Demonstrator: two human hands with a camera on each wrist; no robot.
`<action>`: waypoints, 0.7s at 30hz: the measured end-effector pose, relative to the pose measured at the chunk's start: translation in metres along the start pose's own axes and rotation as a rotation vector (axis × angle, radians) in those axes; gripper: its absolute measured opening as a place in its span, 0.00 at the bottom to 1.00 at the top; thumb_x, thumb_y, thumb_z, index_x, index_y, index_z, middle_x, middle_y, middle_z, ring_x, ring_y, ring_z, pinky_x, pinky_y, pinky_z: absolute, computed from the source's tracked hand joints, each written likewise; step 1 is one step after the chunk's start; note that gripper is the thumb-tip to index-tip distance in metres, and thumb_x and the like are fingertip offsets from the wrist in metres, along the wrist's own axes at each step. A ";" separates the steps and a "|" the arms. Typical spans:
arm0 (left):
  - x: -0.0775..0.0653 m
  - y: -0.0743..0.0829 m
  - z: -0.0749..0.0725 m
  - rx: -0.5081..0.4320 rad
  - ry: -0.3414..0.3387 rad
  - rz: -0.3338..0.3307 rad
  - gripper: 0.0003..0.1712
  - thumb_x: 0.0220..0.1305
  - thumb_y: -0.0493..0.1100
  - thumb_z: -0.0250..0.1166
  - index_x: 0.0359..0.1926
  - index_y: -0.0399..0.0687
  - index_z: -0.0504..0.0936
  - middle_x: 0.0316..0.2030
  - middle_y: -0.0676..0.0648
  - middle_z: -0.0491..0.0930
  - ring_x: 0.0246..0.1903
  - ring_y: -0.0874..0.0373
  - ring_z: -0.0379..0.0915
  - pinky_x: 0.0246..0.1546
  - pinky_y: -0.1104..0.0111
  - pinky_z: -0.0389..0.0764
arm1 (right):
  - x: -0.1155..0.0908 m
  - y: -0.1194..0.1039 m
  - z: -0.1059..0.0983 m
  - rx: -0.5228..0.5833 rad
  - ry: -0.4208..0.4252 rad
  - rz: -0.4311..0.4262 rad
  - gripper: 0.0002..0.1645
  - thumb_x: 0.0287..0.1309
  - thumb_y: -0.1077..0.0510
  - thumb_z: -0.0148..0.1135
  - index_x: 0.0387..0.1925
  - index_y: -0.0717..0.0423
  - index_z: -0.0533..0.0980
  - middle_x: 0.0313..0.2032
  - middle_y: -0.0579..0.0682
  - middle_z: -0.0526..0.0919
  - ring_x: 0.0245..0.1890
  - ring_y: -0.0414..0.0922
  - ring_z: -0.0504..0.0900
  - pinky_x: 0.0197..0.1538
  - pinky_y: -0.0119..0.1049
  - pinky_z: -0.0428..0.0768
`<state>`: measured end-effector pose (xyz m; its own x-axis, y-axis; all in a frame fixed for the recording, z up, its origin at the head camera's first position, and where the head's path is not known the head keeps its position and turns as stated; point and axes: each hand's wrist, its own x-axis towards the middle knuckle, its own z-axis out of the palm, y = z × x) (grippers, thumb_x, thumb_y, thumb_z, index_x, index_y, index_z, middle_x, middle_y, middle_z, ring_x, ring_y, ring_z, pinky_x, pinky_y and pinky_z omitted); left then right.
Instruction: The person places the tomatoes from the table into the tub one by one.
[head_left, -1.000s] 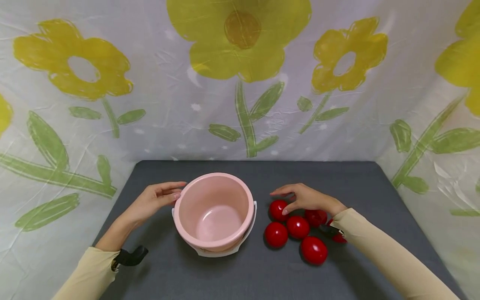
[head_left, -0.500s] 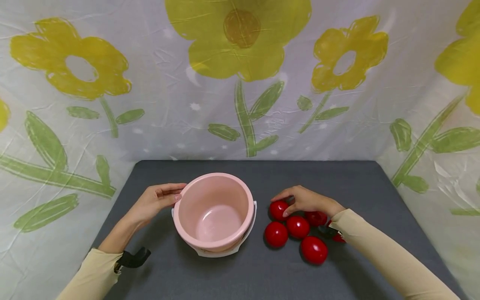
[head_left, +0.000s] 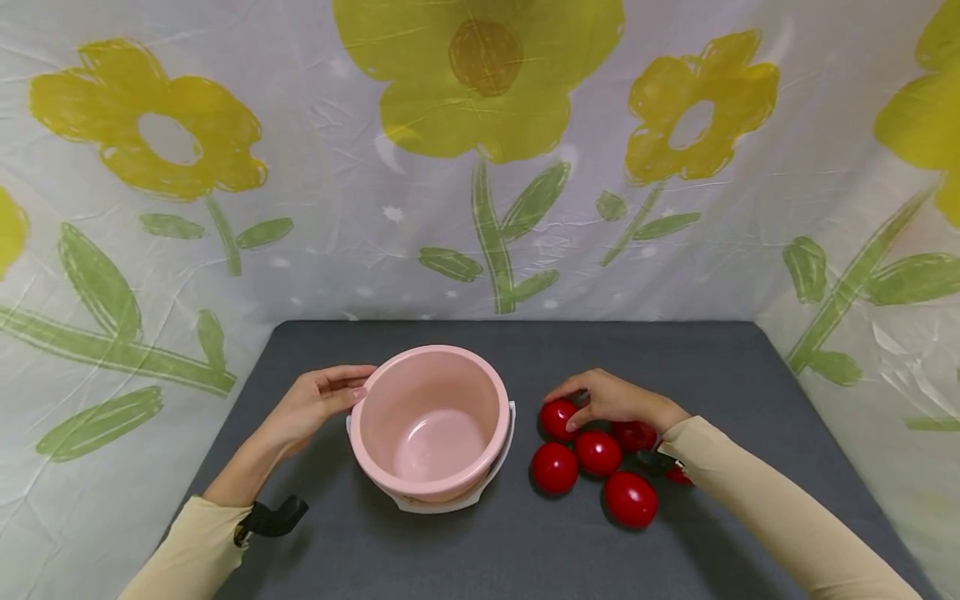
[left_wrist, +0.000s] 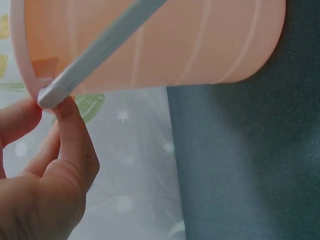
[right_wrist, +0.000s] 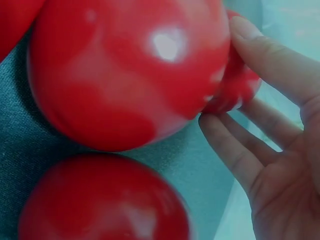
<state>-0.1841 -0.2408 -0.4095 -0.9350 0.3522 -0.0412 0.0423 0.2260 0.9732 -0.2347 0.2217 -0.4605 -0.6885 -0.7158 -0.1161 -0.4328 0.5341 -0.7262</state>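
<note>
A pink bucket (head_left: pixel 431 492) with a pale handle (left_wrist: pixel 100 52) stands left of the table's middle, its inside showing nothing in it. At its left rim is my left hand (head_left: pixel 311 408); in the left wrist view, thumb and fingers pinch the rim by the handle joint. To the right lies a group of shiny, round red balls, whose exact kind I cannot tell. My right hand (head_left: pixel 618 398) holds the farthest left ball (head_left: pixel 557 419), thumb on its near side and fingers on its far side. The right wrist view shows this ball partly hidden behind a nearer ball (right_wrist: pixel 125 75).
Several other red balls lie close by, among them one ball (head_left: pixel 554 468) and a larger one (head_left: pixel 630 500) at the front. Another sits partly under the right sleeve (head_left: pixel 750 483). Behind the dark grey table (head_left: pixel 495 550) hangs a flowered cloth (head_left: pixel 337 250).
My right hand has come down slightly, its fingers lowering onto the far left ball. My left hand has moved a little right against the bucket's rim. The bucket and balls stay put.
</note>
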 end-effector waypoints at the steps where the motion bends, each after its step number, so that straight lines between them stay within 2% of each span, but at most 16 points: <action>1: 0.000 0.000 0.001 -0.006 0.000 -0.003 0.30 0.69 0.38 0.61 0.66 0.24 0.67 0.47 0.59 0.83 0.45 0.72 0.81 0.46 0.77 0.82 | 0.000 -0.001 -0.001 0.005 0.001 0.003 0.31 0.50 0.57 0.76 0.58 0.55 0.80 0.56 0.53 0.84 0.56 0.52 0.81 0.54 0.41 0.84; 9: 0.000 -0.002 0.003 -0.043 -0.014 -0.067 0.34 0.69 0.40 0.63 0.71 0.32 0.64 0.45 0.59 0.83 0.45 0.69 0.80 0.48 0.76 0.82 | -0.004 -0.010 -0.012 0.062 0.025 0.032 0.32 0.51 0.58 0.75 0.59 0.56 0.78 0.57 0.55 0.83 0.56 0.53 0.81 0.51 0.36 0.85; 16: -0.001 -0.001 0.002 -0.107 -0.077 -0.140 0.37 0.68 0.38 0.62 0.74 0.36 0.59 0.43 0.56 0.82 0.44 0.66 0.80 0.48 0.72 0.84 | -0.004 -0.016 -0.026 0.090 0.041 0.072 0.32 0.51 0.57 0.75 0.60 0.49 0.78 0.59 0.51 0.82 0.57 0.50 0.81 0.51 0.32 0.84; 21: -0.005 -0.001 0.003 -0.167 -0.115 -0.171 0.38 0.68 0.36 0.63 0.75 0.40 0.58 0.45 0.55 0.82 0.45 0.65 0.82 0.48 0.69 0.85 | -0.004 -0.021 -0.035 0.094 0.051 0.071 0.32 0.51 0.55 0.75 0.60 0.49 0.78 0.59 0.52 0.82 0.56 0.51 0.81 0.50 0.33 0.85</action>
<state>-0.1782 -0.2398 -0.4107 -0.8769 0.4253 -0.2240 -0.1802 0.1411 0.9735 -0.2431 0.2295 -0.4215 -0.7453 -0.6524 -0.1371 -0.3269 0.5369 -0.7778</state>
